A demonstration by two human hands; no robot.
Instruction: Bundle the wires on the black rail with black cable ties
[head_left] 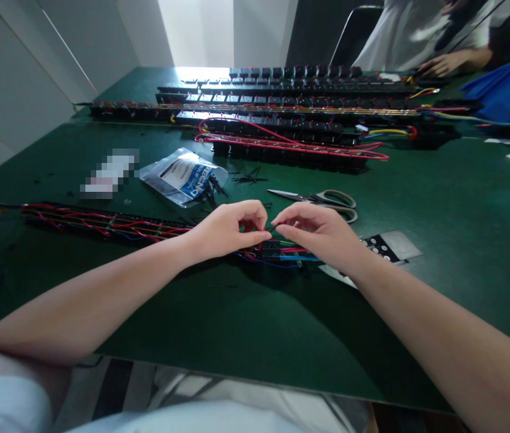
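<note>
My left hand (pixel 234 227) and my right hand (pixel 320 231) meet fingertip to fingertip above a long black strip of wired parts (pixel 106 222). Each has thumb and forefinger pinched on a thin black cable tie (pixel 272 228), mostly hidden by the fingers. Red, green and blue wires (pixel 298 257) come out of the strip's right end, under my right hand. Just beyond the hands lie scissors (pixel 327 198) with grey handles. A clear bag (pixel 178 177) spills black cable ties, and several loose ties (pixel 249 175) are beside it.
Several more wired black strips (pixel 282 111) lie across the back of the green table (pixel 255 325). A blue bin (pixel 505 93) stands at the back right, near another person's hand (pixel 447 64). A flat pack (pixel 384 246) lies right of my right hand.
</note>
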